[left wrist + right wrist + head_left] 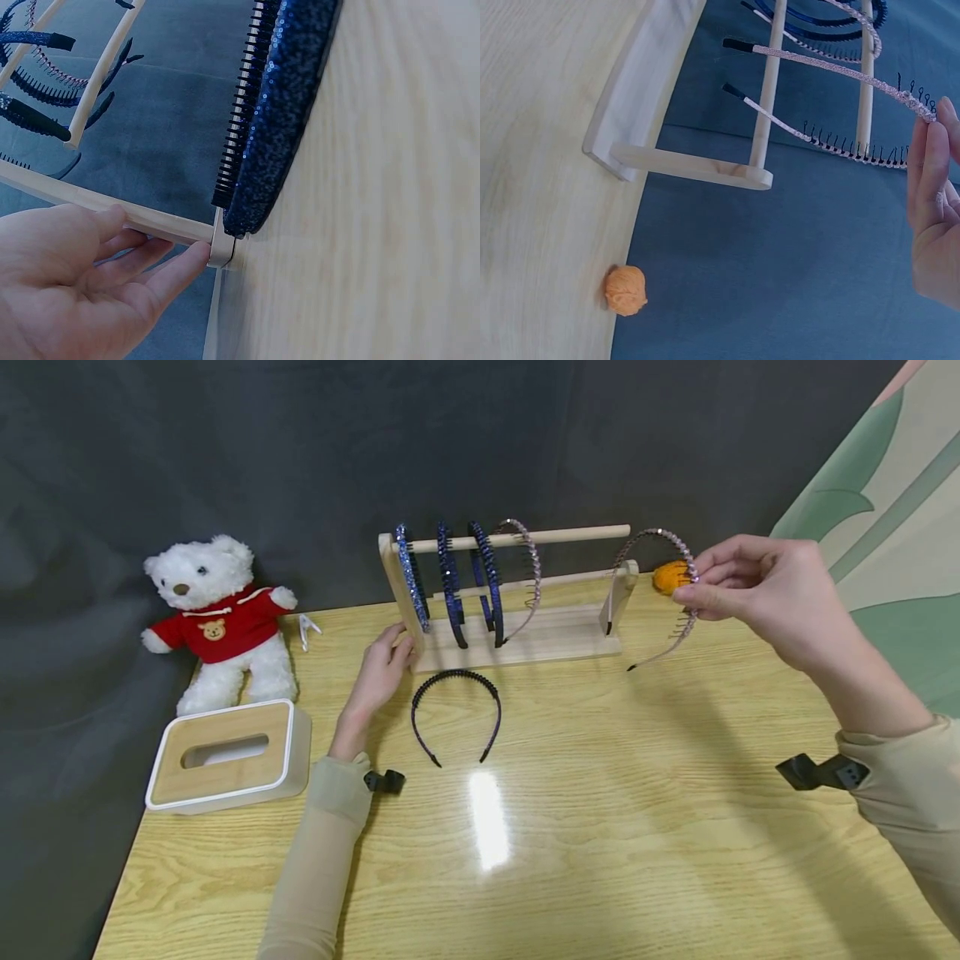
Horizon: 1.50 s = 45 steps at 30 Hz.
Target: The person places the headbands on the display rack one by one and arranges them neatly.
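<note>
My right hand (757, 581) pinches a pink beaded headband (678, 547) between thumb and fingers, at the right end of the wooden headband rack (525, 647). In the head view, the far arm of this headband overlaps the rack's right upright, near the tip of the upper rod (585, 533). At the rack's left end, my left hand (386, 664) grips the foot of the left upright (165, 223), thumb on one side and fingers on the other. Hanging on the rack are a glittery blue headband (407, 568), two dark navy ones (487, 564) and another pink beaded headband (536, 560).
A black headband (456, 674) lies on the wooden table (600, 827) before the rack. To the left are a white teddy bear in a red sweater (225, 631), a tissue box (300, 743) and a small white clip (305, 631). An orange ball-like object (670, 578) lies behind the right hand.
</note>
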Each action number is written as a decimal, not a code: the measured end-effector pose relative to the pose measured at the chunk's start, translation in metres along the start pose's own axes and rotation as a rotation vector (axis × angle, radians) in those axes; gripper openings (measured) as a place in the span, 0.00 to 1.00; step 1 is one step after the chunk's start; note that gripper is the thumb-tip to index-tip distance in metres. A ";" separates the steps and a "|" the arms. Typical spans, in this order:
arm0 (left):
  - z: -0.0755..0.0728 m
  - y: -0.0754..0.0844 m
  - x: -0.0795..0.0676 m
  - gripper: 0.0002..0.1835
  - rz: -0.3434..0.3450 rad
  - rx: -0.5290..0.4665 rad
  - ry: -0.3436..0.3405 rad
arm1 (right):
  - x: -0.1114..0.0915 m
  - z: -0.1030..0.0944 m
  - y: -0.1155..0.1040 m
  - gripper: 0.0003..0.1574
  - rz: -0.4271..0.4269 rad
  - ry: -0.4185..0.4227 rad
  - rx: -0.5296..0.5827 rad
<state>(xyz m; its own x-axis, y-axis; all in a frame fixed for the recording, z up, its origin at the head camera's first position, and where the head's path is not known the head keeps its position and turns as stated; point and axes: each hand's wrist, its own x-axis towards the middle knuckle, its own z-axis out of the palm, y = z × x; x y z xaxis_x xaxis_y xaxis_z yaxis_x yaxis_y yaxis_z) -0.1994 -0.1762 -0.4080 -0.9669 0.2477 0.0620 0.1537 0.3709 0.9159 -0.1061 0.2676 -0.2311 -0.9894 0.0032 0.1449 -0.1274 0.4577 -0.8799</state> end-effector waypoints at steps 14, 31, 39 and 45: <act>0.000 0.000 -0.001 0.25 0.001 0.014 0.013 | 0.002 -0.005 -0.005 0.10 -0.011 0.001 0.102; -0.001 -0.001 0.001 0.25 -0.012 0.006 0.021 | 0.009 -0.007 -0.008 0.10 -0.038 0.050 0.204; 0.000 0.001 0.001 0.25 -0.010 0.012 0.018 | 0.016 -0.004 -0.013 0.10 -0.047 0.068 0.178; 0.000 0.000 0.002 0.25 -0.008 0.014 0.025 | 0.021 0.001 -0.016 0.10 -0.059 0.064 0.139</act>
<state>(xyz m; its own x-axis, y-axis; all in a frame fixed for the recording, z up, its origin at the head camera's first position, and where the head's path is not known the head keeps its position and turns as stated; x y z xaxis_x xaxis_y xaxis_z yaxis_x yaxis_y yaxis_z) -0.2010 -0.1757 -0.4080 -0.9727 0.2228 0.0649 0.1489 0.3849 0.9109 -0.1254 0.2600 -0.2144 -0.9740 0.0385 0.2231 -0.1981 0.3314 -0.9225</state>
